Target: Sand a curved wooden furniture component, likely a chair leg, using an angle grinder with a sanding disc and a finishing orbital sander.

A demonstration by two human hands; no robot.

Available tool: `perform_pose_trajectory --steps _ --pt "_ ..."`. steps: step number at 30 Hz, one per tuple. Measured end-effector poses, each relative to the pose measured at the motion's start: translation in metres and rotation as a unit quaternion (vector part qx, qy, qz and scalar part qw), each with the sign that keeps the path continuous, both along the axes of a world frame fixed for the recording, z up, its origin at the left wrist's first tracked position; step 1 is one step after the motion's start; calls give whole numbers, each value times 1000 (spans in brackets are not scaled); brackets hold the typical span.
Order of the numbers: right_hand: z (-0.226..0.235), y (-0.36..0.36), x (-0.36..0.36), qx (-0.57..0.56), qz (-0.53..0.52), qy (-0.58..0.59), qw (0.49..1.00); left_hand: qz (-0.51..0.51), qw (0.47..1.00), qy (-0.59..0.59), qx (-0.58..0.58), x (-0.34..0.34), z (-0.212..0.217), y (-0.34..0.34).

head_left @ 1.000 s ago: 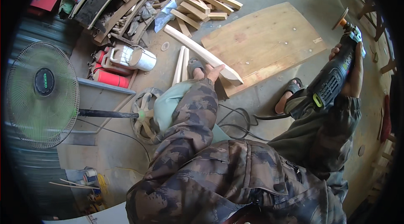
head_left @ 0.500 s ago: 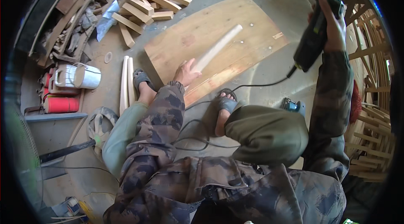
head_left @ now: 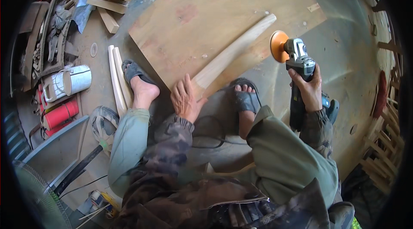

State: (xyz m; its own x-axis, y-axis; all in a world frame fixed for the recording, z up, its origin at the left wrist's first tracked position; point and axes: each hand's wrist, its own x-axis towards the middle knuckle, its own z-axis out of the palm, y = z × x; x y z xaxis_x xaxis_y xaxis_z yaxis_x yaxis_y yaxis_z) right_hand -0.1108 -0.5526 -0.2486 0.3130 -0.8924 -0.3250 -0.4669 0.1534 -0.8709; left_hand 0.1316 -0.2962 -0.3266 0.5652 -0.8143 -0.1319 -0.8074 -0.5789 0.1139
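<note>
Wooden stick [head_left: 234,52]: one, tapered, lying on one flat board [head_left: 206,22]; long axis diagonal, far end pointing up and right, near end at the left hand [head_left: 186,100]. Left hand: fingers extended over that end; whether clenched, cannot be told. Right hand [head_left: 309,90]: grasping one grinder [head_left: 301,61], orange disc [head_left: 278,46]: one. Spare sticks [head_left: 116,76]: two, beside the left foot [head_left: 145,92].

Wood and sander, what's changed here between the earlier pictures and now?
The wood swung from pointing far left to pointing far right across the board. The sander came left, toward the wood. The right foot shifted left. Neither was let go: left hand on the wood, right hand gripping the sander, as before.
</note>
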Motion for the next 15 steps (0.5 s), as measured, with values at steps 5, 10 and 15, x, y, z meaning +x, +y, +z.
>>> perform_pose_trajectory --steps 5,10,15 --pt "2 13 -15 -1 -24 -3 1000 20 994 68 80 5 7 -5" --pt "-4 26 -17 26 -11 -21 999 -69 974 214 42 67 10 -6" --pt "-6 28 -9 -4 23 -17 1000 -60 931 356 42 99 12 -27"
